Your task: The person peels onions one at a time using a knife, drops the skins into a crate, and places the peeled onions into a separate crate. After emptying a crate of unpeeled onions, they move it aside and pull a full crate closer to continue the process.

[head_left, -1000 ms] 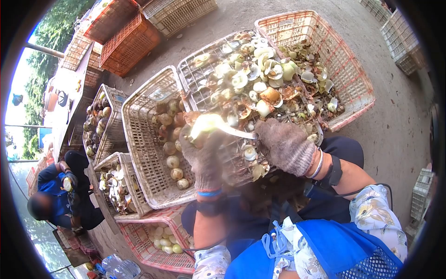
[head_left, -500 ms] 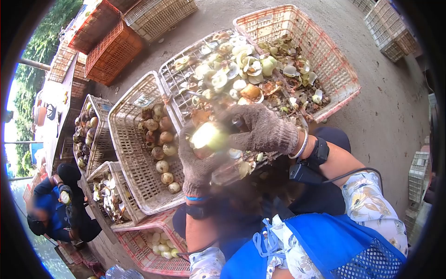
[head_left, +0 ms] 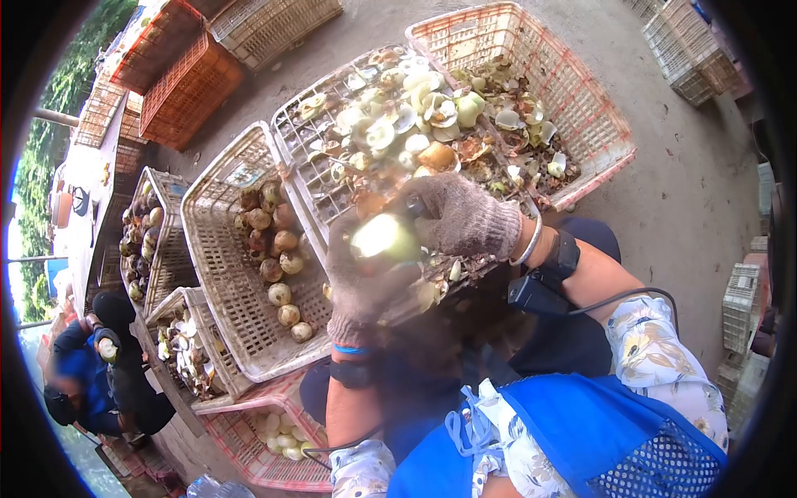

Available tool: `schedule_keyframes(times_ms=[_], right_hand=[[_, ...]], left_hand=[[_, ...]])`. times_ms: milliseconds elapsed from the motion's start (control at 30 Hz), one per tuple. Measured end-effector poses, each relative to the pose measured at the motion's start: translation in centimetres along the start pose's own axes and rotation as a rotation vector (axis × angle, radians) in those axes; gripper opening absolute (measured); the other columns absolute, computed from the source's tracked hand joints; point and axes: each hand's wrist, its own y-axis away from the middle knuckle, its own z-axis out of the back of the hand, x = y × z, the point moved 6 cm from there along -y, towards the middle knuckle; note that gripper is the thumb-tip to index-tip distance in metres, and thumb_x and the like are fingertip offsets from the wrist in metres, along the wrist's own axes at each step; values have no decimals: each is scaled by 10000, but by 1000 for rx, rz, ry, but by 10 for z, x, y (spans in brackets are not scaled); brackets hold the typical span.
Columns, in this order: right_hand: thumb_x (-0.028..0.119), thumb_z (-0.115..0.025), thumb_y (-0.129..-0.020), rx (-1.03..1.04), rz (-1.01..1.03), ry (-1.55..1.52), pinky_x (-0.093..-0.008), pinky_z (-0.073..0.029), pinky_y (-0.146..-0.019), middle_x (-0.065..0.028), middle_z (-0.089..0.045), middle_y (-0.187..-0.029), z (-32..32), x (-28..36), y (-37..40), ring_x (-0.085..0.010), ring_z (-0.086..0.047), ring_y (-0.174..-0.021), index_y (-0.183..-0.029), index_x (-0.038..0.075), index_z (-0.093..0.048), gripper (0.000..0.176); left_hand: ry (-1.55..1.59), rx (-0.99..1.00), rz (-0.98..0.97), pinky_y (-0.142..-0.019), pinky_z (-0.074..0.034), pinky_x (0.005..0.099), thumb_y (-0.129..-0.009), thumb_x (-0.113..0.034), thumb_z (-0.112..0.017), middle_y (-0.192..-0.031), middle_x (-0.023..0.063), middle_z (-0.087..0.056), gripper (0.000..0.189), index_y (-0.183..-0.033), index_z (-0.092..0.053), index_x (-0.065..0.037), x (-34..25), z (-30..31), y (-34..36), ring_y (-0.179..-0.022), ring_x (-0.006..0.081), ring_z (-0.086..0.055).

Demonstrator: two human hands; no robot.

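A pale green, partly peeled onion (head_left: pixel 387 239) sits in my left hand (head_left: pixel 355 286), whose gloved fingers wrap round it from the left and below. My right hand (head_left: pixel 469 217), in a brown knitted glove, is closed at the onion's right side. Between its thumb and fingers shows the dark end of a small tool (head_left: pixel 414 203); the rest is hidden, and I cannot tell its kind. Just beyond my hands, onion skins and trimmings (head_left: pixel 427 112) lie heaped on an upturned lattice crate (head_left: pixel 290 112).
Unpeeled onions (head_left: pixel 281 241) fill part of a crate (head_left: pixel 212 187) on my left. Peeled onions (head_left: pixel 286 436) lie in a red-and-white crate (head_left: pixel 241 448) below it. A larger crate (head_left: pixel 594 108) beyond holds scraps. Another person (head_left: pixel 104 365) sits at far left holding an onion.
The onion has turned slightly in my left hand and shows more of its pale green side. My right hand stays close against it. The whole view has shifted a little.
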Motion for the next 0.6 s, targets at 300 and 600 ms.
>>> schedule_keyframes(times_ms=[300, 600], right_hand=[[231, -686, -700, 135, 48, 269, -411, -511, -672, -183, -639, -781, -6, 17, 2, -335, -642, -740, -976, 24, -631, 350], [114, -659, -694, 95, 57, 356, -381, -535, -719, -198, -668, -840, -13, 4, 8, -301, -677, -800, -1077, 5, -624, 399]], left_hand=[[-288, -18, -111, -951, -489, 353, -509, -236, -962, -1210, 141, -559, 961, -1282, -454, 25, -5, 2, 1, -1114, 221, -571], [-647, 50, -303, -913, -497, 341, -535, -183, -931, -1147, 127, -561, 853, -1229, -477, 17, 3, 5, -1, -1056, 210, -577]])
